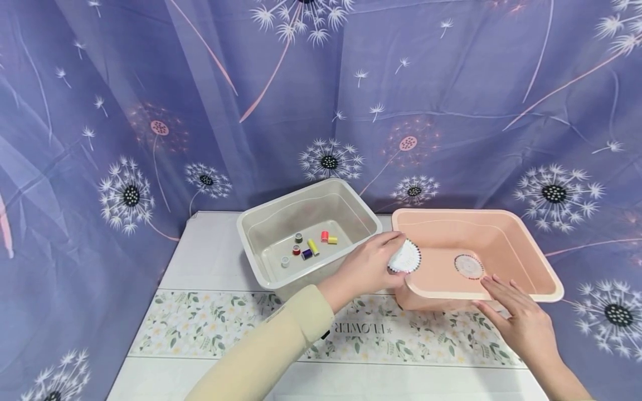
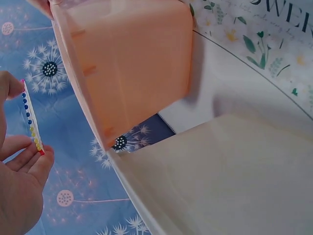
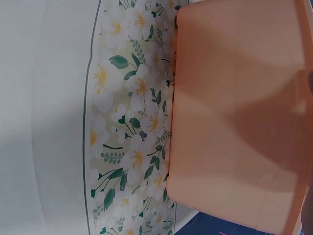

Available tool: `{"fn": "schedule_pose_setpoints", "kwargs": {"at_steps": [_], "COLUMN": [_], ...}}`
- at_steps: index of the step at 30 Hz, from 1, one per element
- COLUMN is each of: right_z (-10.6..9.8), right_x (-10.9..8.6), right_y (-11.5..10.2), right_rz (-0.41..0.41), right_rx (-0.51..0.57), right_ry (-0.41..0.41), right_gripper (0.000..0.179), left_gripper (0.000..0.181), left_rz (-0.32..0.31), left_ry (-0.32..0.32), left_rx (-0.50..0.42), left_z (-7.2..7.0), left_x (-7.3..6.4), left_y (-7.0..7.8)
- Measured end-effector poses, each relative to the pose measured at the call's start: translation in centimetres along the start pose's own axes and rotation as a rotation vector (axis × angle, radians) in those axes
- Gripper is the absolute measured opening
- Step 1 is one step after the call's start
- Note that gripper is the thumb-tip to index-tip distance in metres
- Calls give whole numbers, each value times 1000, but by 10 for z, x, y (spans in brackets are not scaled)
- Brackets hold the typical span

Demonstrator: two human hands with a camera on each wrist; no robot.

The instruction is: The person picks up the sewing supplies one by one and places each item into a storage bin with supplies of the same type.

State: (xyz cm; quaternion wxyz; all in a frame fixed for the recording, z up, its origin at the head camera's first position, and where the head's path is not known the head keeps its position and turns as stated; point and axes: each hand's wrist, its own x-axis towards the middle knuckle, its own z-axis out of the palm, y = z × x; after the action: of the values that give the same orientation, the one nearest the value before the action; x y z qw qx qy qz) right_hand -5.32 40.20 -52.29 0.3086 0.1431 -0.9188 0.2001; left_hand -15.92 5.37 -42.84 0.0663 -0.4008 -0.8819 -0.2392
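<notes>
My left hand [image 1: 371, 263] pinches a white pin wheel [image 1: 410, 257], a round disc with coloured pin heads around its rim. It is above the left end of the peach bin [image 1: 501, 216]. In the left wrist view the pin wheel [image 2: 31, 115] shows edge-on, with blue, yellow and red heads between thumb and fingers. A second pin wheel [image 1: 468, 267] lies flat on the peach bin's floor. My right hand [image 1: 521, 320] is at that bin's front rim, fingers extended and holding nothing; whether it touches the rim I cannot tell.
A grey bin [image 1: 306, 195] stands left of the peach one, their near corners close together. Several thread spools lie in it, among them a red spool [image 1: 325, 236] and a dark blue spool [image 1: 307, 254]. A dandelion-print curtain [image 1: 281, 150] hangs behind the flower-print tablecloth [image 1: 200, 328].
</notes>
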Motion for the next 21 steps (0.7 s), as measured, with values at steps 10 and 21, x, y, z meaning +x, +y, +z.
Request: {"fn": "schedule_pose_setpoints", "kwargs": {"at_steps": [10,21], "right_z": [-2,-2], "right_x": [1,1], "right_y": [0,1], "right_rz": [5,16], "right_rx": [1,-9], "right_ry": [-3,-13], "right_gripper": [73,67], "left_gripper": [78,77], "left_rz": [3,-7], "left_ry": [-48,-155], "left_rx": [42,100], "left_z": [-1,-1], "left_x": [27,62], "left_y": [9,20]}}
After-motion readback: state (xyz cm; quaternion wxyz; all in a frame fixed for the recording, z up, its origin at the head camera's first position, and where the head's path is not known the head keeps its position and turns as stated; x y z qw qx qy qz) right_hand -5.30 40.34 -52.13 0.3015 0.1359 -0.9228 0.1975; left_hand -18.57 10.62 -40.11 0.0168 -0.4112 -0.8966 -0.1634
